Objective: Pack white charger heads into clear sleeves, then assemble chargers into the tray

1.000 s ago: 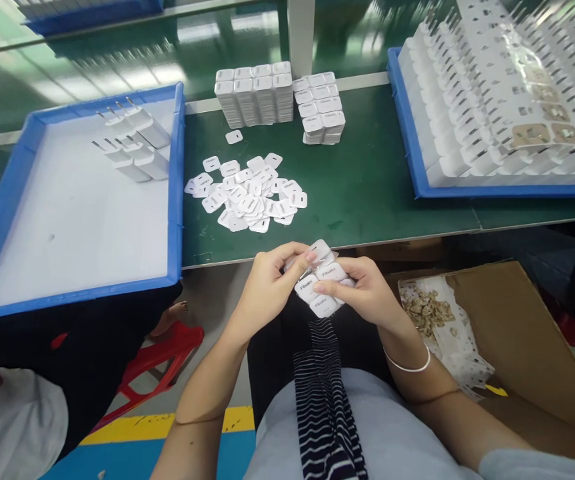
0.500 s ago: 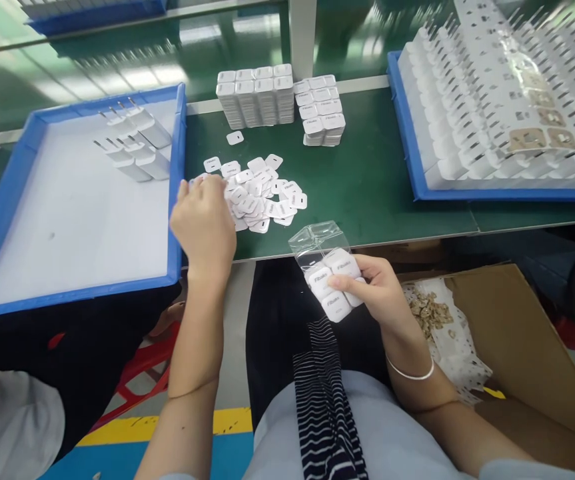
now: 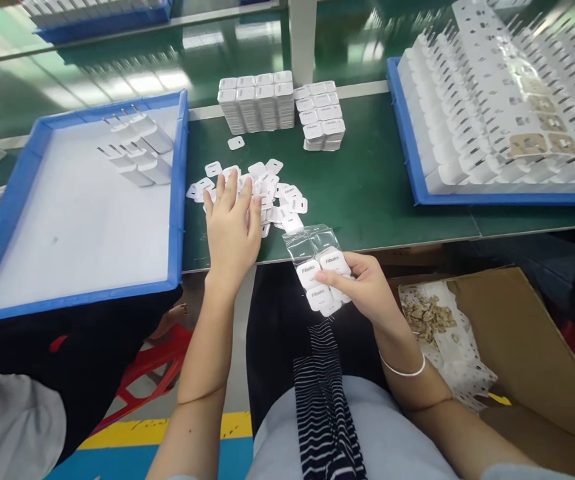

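My left hand point(image 3: 232, 230) lies with spread fingers over a loose pile of white labels point(image 3: 274, 193) on the green table. The labels are small, rounded squares with a short dark slot or mark. In front of my lap, my right hand point(image 3: 362, 283) grips a stack of white labels point(image 3: 320, 273) printed "Fibaks", thumb on top. Clear plastic film point(image 3: 312, 241) sticks out from the far end of that stack, toward the pile. One single label point(image 3: 236, 143) sits apart, behind the pile.
Neat label stacks point(image 3: 256, 103) and a shorter stack point(image 3: 320, 117) stand at the back. A blue-rimmed tray point(image 3: 173, 247) at left holds several white plugs point(image 3: 140, 150). At right, another blue tray point(image 3: 420, 190) is packed with plugs. Below is a cardboard box point(image 3: 522, 320). A person sits at left.
My left hand has moved right from the pile's left edge onto its middle, and its curled fingers have spread. My right hand has shifted slightly left with the label stack.
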Action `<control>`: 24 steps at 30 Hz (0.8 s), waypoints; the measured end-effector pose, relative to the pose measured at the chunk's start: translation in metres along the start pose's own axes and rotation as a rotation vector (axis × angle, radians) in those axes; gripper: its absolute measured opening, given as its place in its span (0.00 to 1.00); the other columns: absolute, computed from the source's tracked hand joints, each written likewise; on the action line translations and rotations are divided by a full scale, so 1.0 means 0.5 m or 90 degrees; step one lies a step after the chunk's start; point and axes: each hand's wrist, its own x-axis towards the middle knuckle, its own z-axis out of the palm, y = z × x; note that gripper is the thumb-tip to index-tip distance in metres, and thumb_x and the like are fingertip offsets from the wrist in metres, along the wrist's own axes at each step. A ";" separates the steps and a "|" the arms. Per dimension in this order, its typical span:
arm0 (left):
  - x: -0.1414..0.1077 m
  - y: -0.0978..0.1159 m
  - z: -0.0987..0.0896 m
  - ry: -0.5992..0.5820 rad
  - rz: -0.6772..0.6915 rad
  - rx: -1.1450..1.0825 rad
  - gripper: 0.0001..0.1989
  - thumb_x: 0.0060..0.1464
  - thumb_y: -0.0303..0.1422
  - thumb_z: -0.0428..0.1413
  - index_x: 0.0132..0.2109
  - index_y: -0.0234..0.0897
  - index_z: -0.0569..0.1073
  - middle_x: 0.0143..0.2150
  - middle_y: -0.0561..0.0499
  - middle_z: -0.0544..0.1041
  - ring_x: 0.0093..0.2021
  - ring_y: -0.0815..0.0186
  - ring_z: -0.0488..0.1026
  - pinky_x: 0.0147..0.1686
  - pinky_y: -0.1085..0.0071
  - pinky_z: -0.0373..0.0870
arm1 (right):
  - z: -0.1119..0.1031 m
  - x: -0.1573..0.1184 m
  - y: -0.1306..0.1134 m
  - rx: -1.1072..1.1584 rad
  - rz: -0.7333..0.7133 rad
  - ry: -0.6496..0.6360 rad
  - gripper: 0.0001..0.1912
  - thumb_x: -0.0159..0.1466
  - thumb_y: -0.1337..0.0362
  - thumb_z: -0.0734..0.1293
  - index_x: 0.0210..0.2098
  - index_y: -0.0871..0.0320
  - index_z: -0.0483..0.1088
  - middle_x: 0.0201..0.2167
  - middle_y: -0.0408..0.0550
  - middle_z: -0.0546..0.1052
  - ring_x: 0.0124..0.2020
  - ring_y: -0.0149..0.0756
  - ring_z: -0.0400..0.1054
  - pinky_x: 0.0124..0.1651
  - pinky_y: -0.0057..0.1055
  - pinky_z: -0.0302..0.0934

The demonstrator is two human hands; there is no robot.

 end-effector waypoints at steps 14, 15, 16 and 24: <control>-0.104 0.076 -0.034 -0.181 0.185 -0.252 0.19 0.62 0.25 0.53 0.58 0.41 0.71 0.57 0.48 0.77 0.57 0.62 0.73 0.59 0.59 0.69 | 0.001 -0.002 0.000 -0.022 -0.064 -0.072 0.14 0.54 0.63 0.77 0.40 0.57 0.78 0.33 0.44 0.81 0.30 0.32 0.74 0.32 0.26 0.69; -0.103 0.076 -0.035 -0.200 0.185 -0.247 0.19 0.62 0.26 0.53 0.59 0.41 0.70 0.57 0.48 0.77 0.57 0.63 0.73 0.60 0.59 0.67 | 0.001 -0.003 0.001 -0.037 -0.071 -0.069 0.14 0.54 0.64 0.76 0.40 0.57 0.78 0.33 0.45 0.81 0.31 0.32 0.74 0.33 0.26 0.69; -0.103 0.078 -0.036 -0.218 0.186 -0.242 0.19 0.62 0.28 0.54 0.60 0.41 0.69 0.57 0.47 0.76 0.57 0.62 0.73 0.61 0.58 0.66 | 0.001 -0.004 0.003 -0.056 -0.087 -0.060 0.12 0.55 0.64 0.76 0.39 0.58 0.78 0.33 0.45 0.81 0.30 0.32 0.73 0.33 0.26 0.69; -0.102 0.099 -0.045 -0.295 0.180 -0.179 0.27 0.60 0.38 0.58 0.64 0.39 0.65 0.55 0.46 0.76 0.54 0.62 0.72 0.65 0.55 0.60 | 0.006 -0.001 0.011 -0.181 -0.222 0.009 0.05 0.58 0.64 0.72 0.31 0.61 0.78 0.23 0.42 0.76 0.23 0.27 0.64 0.26 0.23 0.59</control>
